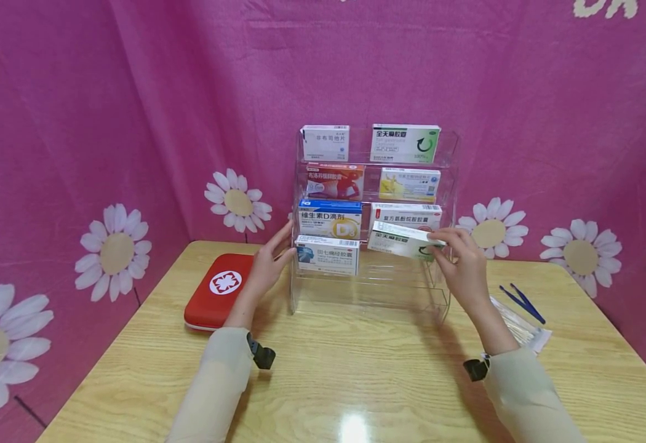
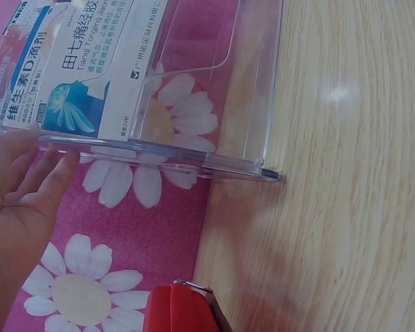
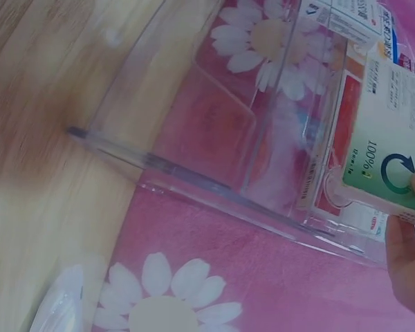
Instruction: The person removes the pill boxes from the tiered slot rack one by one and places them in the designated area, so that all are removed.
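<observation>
A clear acrylic tiered rack (image 1: 367, 301) stands on the table with medicine boxes on its shelves. My right hand (image 1: 464, 267) pinches the right end of a white and green medicine box (image 1: 397, 245), tilted in front of the rack's lower right tier. The green end of that box (image 3: 380, 166) shows close up in the right wrist view. My left hand (image 1: 267, 264) touches the rack's left side with extended fingers. Beside it on the left tiers sit a blue and yellow vitamin D box (image 1: 328, 221) and a white and teal capsule box (image 1: 327, 257).
A red first-aid case (image 1: 218, 292) lies left of the rack. Blue tweezers (image 1: 524, 303) and a pack of cotton swabs (image 1: 522, 326) lie at the right. Further boxes, such as a red one (image 1: 335, 182), fill the upper tiers. A pink flowered curtain (image 1: 190, 92) hangs behind.
</observation>
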Action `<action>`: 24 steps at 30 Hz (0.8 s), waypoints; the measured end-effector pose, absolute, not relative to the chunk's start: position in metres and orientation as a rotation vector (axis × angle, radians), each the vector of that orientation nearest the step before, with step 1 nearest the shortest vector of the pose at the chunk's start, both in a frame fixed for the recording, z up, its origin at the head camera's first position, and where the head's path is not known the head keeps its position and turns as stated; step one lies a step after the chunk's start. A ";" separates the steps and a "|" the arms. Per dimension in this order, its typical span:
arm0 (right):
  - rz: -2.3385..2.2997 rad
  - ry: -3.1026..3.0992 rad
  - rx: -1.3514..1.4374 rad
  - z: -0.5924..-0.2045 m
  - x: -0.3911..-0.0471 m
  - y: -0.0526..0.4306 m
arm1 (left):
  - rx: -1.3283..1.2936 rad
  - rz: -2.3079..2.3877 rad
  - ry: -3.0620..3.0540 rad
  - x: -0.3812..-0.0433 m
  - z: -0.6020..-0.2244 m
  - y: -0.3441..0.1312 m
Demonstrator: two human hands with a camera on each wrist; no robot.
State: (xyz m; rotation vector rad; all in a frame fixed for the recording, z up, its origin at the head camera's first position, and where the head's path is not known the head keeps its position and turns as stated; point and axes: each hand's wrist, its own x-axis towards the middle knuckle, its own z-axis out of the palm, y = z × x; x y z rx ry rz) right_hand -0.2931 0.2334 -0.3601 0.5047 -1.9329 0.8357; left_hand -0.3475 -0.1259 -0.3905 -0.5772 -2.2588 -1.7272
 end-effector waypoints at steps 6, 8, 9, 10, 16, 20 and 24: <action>0.893 -1.866 0.506 -0.355 -0.285 0.227 | -0.583 -1.718 -2.266 -0.348 -0.391 -0.127; 0.896 -1.867 0.518 -0.355 -0.282 0.224 | -0.591 -1.722 -2.264 -0.348 -0.390 -0.127; 0.903 -1.871 0.527 -0.355 -0.281 0.223 | -0.585 -1.726 -2.264 -0.348 -0.390 -0.127; 0.912 -1.871 0.536 -0.356 -0.280 0.221 | -0.586 -1.730 -2.262 -0.349 -0.390 -0.127; 0.950 -1.902 0.610 -0.363 -0.273 0.208 | -0.592 -1.744 -2.257 -0.350 -0.389 -0.128; 0.966 -1.921 0.678 -0.370 -0.270 0.197 | -0.586 -1.736 -2.268 -0.349 -0.390 -0.129; 0.973 -1.944 0.720 -0.377 -0.267 0.186 | -0.588 -1.737 -2.265 -0.349 -0.390 -0.128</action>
